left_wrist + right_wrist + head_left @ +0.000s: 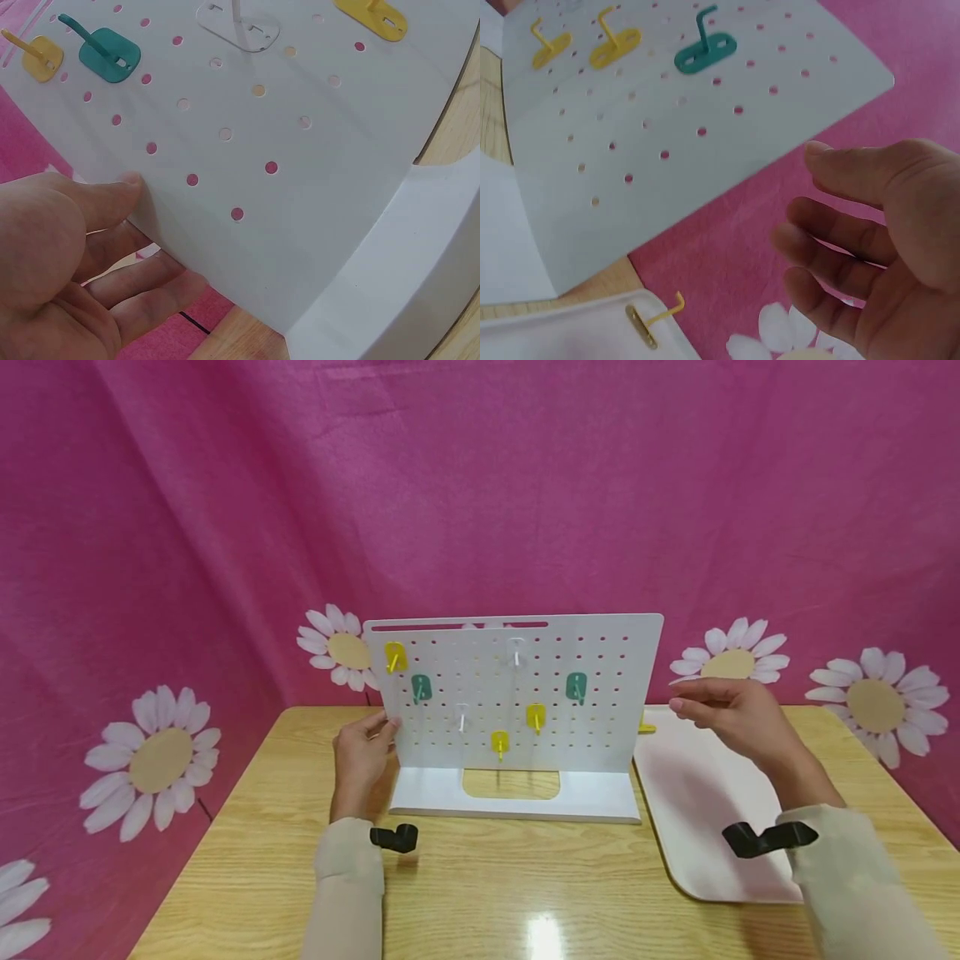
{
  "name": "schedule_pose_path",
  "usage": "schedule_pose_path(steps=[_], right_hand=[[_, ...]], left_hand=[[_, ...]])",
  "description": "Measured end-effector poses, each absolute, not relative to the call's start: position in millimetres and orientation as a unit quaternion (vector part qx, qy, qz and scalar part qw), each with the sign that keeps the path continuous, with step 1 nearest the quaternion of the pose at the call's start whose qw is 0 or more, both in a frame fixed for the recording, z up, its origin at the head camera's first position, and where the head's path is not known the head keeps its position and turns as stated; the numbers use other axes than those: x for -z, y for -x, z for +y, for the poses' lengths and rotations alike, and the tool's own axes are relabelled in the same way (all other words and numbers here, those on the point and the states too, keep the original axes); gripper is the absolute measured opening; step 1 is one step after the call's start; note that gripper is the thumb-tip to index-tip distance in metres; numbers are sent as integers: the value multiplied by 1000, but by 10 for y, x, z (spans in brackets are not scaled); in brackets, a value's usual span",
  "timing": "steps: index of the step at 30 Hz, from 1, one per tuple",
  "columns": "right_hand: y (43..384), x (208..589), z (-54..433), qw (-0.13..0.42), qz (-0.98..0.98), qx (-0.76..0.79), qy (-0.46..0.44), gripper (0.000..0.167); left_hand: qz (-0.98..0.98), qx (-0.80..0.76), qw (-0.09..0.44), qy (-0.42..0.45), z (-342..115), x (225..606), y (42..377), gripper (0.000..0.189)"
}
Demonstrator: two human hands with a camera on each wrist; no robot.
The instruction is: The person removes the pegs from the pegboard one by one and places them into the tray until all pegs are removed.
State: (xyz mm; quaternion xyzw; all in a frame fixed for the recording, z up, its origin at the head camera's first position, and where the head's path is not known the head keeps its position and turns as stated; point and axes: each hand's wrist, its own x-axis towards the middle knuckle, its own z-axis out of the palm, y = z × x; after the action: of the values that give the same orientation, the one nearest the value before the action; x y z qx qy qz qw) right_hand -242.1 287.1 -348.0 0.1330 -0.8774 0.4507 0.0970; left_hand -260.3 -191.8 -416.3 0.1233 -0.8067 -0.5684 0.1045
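A white pegboard (480,693) stands on its white base, bearing yellow, green and clear or white hooks. In the head view, a yellow hook (396,657) sits near the top left corner and a green hook (576,687) toward the right. My left hand (365,750) holds the board's left edge, the thumb on the front face and the other fingers behind it. Off the right edge, my right hand (731,718) hovers with relaxed, slightly bent fingers and nothing in them. The right wrist view shows a gap between its thumb and the board.
To the right of the board lies a white tray (705,810) on the wooden table (480,877). One loose yellow hook (646,324) is at the tray's far left corner. A pink cloth (480,485) with daisies hangs behind and at the sides.
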Motion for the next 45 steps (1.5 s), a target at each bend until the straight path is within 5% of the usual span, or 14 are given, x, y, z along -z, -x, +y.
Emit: schedule_pose_path(steps=[21,45], right_hand=[[2366,3299,2358,92,-875,-418,-224,27],[2584,3453,1916,62,-835,-505,-209,23]], left_hand=[[-807,568,109,-118,-1912,4150,2589,36],[-808,566,112,-117,-1921,4160,2597,36]])
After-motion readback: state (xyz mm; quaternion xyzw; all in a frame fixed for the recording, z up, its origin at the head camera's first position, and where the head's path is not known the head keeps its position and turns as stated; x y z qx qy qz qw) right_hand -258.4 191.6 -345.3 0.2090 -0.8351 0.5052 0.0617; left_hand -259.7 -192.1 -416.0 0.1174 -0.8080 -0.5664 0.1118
